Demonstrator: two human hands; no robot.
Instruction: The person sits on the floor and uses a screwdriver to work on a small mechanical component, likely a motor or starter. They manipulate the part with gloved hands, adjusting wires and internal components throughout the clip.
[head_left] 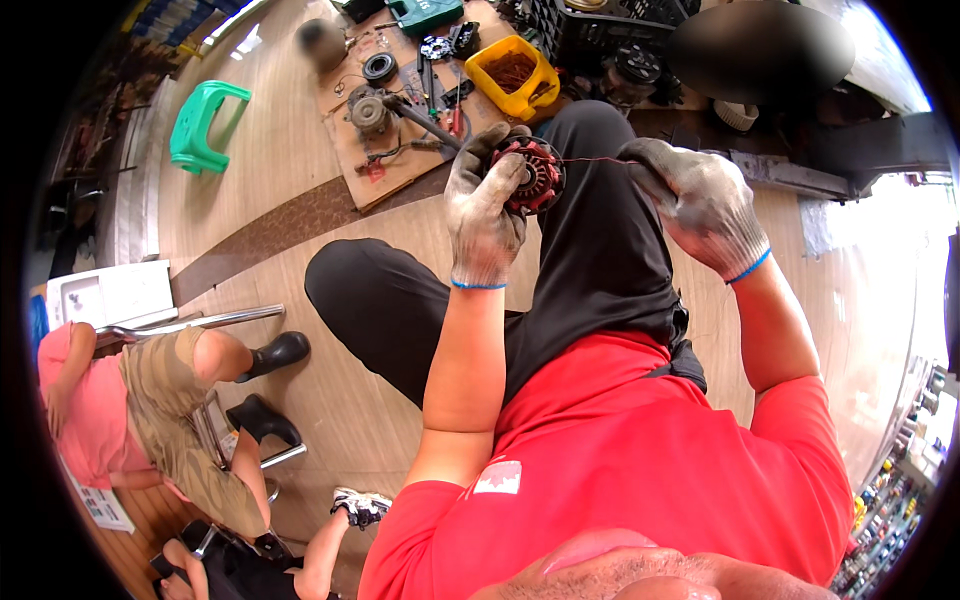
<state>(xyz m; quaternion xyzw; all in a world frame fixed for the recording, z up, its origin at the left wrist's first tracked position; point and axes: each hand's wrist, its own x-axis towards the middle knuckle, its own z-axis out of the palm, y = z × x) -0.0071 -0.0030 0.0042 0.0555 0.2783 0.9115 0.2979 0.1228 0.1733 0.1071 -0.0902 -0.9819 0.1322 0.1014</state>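
My left hand, in a greyish work glove with a blue cuff edge, is closed around a motor stator. The stator is round, with red windings set about a grey hub and a dark outer rim. Its thumb lies across the face of the windings. From the top of the stator a thin reddish copper wire runs nearly level to the right. At its far end my gloved right hand is closed on the wire, fingers curled. Both hands are above my knees.
Cardboard on the floor bears a small motor, tools and loose parts. Beside it stand a yellow cut-open container, a teal case and a black crate. A green stool is at left; two seated people are lower left.
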